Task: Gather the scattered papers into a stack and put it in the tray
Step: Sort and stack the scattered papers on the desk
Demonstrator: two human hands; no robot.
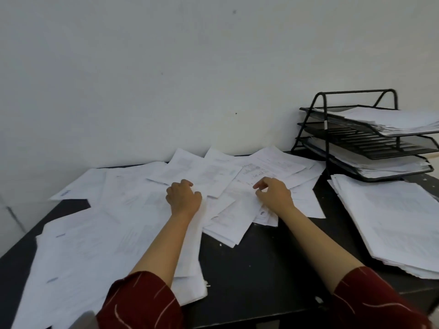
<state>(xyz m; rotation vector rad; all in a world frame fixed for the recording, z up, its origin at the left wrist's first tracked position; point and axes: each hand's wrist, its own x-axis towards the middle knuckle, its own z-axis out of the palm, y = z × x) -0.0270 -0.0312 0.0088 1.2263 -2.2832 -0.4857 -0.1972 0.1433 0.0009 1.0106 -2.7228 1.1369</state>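
Dark red sleeves (140, 302) with thin pale lines cover both upper arms at the near edge of the black tabletop (256, 264), and the bare forearms reach forward over it. Loose white papers (133, 198) lie scattered over the left half and the far middle of the tabletop, overlapping at many angles; a thicker spread of sheets (95, 257) sits toward the near left corner, under the left forearm. The left hand (184, 198) rests on the papers at the middle of the tabletop, its fingers curled down against the sheets; whether it pinches a sheet I cannot tell. The right hand (275, 194), just beside it to the right, also lies on the papers with fingers bent, thumb and forefinger close together at a sheet's edge, though a sure grip does not show. A small fan of sheets (230, 224) pokes out toward the near edge between the two hands. Along the right edge lies a separate stack (389, 219), fairly squared. At the far right corner stands a black wire tray (342, 119) with three tiers; the top and bottom tiers hold paper. Behind the tabletop rises a plain pale wall (166, 67).
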